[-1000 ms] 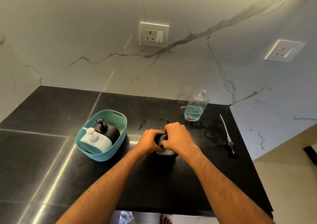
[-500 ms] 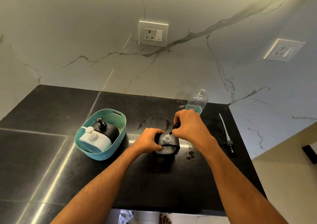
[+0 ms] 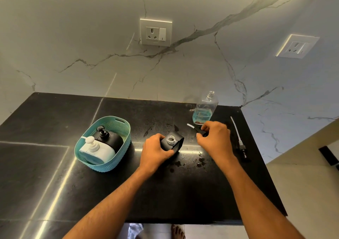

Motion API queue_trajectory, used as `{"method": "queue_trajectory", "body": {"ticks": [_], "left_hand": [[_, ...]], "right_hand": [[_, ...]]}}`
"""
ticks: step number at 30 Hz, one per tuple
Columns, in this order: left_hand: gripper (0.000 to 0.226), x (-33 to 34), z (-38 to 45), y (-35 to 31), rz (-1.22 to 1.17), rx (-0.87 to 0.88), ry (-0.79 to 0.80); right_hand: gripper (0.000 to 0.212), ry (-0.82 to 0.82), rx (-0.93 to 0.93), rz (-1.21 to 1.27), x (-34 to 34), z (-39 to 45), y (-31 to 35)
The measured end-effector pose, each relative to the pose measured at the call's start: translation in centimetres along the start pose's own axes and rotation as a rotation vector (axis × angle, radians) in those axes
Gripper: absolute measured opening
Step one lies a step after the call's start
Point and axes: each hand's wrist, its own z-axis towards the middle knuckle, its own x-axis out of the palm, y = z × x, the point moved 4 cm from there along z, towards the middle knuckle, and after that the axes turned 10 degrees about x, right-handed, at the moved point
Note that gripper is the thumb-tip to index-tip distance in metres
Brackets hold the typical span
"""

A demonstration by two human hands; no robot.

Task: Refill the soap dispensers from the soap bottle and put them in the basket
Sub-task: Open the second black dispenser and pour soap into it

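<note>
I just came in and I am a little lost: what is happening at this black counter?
A person is refilling soap dispensers. The left hand grips a black square dispenser with its neck open; the right hand holds its black pump head beside it. The clear soap bottle, uncapped, holds some blue liquid. A white dispenser and a black one already sit in the teal plastic basket.

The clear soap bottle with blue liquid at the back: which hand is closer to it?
Right. The right hand, pinching a black pump head, lies just in front of the clear soap bottle; the left hand grips the black dispenser, farther left.
</note>
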Motion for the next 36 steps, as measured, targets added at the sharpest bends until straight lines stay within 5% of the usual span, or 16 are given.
{"method": "queue_trajectory", "body": {"ticks": [13,36], "left_hand": [[0.044,1.8,-2.9,-1.5,0.049,-0.077,-0.168],[0.04,3.3,-4.3,-1.1,-0.121,-0.101,-0.166]], "right_hand": [[0.022,0.04,0.277,0.038,8.4,-4.6,-8.7],[0.045,0.076,0.262,0.027,10.8,-4.0,-10.4]]}}
